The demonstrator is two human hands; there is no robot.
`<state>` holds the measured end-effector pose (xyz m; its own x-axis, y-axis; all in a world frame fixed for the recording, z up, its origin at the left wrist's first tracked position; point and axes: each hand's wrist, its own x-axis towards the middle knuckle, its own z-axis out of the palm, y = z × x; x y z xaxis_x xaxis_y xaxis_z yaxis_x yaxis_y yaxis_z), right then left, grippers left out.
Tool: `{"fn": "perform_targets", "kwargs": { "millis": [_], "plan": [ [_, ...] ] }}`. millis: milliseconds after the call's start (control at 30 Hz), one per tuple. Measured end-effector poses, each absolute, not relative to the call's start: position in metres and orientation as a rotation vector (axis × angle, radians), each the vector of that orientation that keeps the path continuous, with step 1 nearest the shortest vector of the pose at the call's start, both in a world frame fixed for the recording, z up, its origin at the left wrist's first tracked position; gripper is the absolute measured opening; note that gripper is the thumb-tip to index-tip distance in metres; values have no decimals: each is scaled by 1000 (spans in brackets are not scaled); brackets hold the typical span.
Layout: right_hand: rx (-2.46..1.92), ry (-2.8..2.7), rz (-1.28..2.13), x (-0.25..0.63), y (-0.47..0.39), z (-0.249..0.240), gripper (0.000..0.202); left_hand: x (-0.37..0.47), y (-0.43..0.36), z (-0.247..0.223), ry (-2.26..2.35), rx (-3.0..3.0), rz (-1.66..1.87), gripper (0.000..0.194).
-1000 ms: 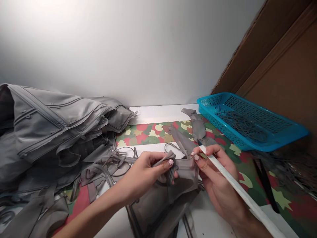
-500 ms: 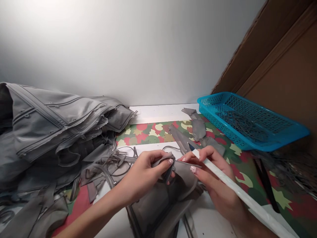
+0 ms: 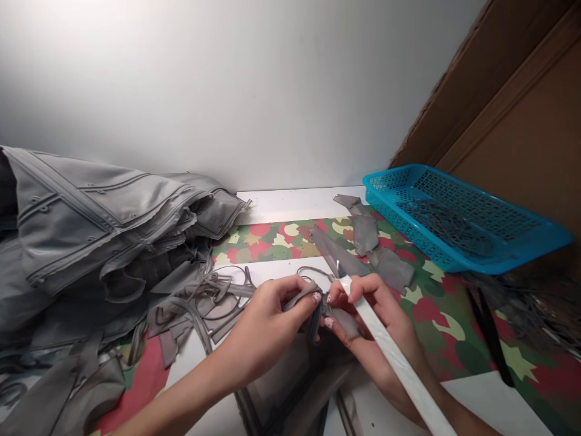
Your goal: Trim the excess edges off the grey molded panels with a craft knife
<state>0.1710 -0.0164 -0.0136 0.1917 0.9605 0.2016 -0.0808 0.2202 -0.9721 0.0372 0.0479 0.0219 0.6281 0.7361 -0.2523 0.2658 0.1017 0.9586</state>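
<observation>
Head view: thin, flexible grey sheet is pinched by left hand and right hand; slender white-shafted tool is tucked in the latter, presumably for readiness.

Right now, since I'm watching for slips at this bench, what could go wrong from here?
The white-handled tool has its thin metal tip close to the right hand's fingers, so a slip might nick one.

The soft grey sheet bunched at the left hand's fingertips looks thin; a hard tug could tear it.

Loose grey strips lie near the left forearm and might snag or get mixed in with the work.
</observation>
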Motion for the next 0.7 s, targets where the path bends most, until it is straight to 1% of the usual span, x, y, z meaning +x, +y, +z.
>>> {"fn": "perform_targets", "kwargs": {
  "millis": [167, 267, 367, 433, 567, 700],
  "plan": [
    [-998, -1048, 1034, 176, -16, -8, 23, 38, 49, 26, 874, 1256, 414, 16],
    [-871, -1020, 1163, 181, -19, -3, 19, 37, 49, 28, 907, 1233, 407, 19],
    [-857, -1071, 1290, 187, -22, 1, 14, 37, 50, 28, 875, 1202, 384, 23],
    [-891, -1154, 1293, 190, -23, 1, 18, 37, 51, 28, 843, 1179, 370, 24],
    [-954, -1254, 1185, 192, -25, -2, 29, 37, 51, 29, 854, 1185, 366, 24],
    [-1020, -1216, 1142, 189, -24, -5, 33, 37, 49, 31, 876, 1182, 370, 24]
  ]
}}
